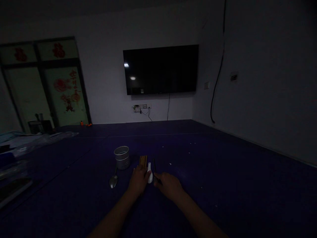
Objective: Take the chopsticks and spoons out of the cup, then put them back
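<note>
Head view: hands (pixel 153 183) flank white spoon (pixel 150 174) beside chopsticks (pixel 143 161).

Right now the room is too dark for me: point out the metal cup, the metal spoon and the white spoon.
metal cup (pixel 122 158), head view, on its side wall.
metal spoon (pixel 113 181), head view, on its bowl.
white spoon (pixel 150 177), head view, on its bowl.

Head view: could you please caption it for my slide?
Two hands, left hand on wooden chopsticks, right hand beside a white spoon, near a metal cup.

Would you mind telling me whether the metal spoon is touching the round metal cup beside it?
Cannot tell. In the head view the spoon's thin handle runs up to the cup's base, but the dim picture hides any gap.
</note>
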### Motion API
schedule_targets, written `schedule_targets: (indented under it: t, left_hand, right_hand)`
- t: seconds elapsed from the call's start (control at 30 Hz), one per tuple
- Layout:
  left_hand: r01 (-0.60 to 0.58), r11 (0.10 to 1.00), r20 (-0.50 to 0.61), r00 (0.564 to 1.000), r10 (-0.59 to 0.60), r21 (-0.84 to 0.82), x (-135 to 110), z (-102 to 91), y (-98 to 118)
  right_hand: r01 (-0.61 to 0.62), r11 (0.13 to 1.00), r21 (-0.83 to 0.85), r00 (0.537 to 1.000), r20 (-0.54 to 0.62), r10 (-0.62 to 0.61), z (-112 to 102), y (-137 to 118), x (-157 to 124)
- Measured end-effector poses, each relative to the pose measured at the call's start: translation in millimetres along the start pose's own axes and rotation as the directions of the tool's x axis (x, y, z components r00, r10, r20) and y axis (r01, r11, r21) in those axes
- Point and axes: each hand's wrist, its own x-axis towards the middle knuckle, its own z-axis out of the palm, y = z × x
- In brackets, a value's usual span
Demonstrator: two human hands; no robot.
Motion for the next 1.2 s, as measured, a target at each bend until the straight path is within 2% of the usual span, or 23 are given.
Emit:
schedule_targets:
  t: [0.47,0.8,1.2]
  left_hand:
    - [-0.027,0.999,-0.038,0.999,0.026,-0.029,0.7,3.1,-2.4]
    - [0.020,1.000,-0.065,0.998,-0.019,0.009,-0.5,5.1,1.6]
    - [0.018,1.000,-0.069,0.997,-0.017,0.011,-1.6,3.0,1.9]
  right_hand:
    - [-0.039,0.999,-0.027,0.999,-0.018,0.038,1.0,-4.1,-0.7]
    - [0.000,1.000,-0.011,1.000,0.003,0.000,1.8,1.4,2.5]
    - [0.008,1.000,-0.029,1.000,-0.024,-0.009,3.6,2.3,3.1]
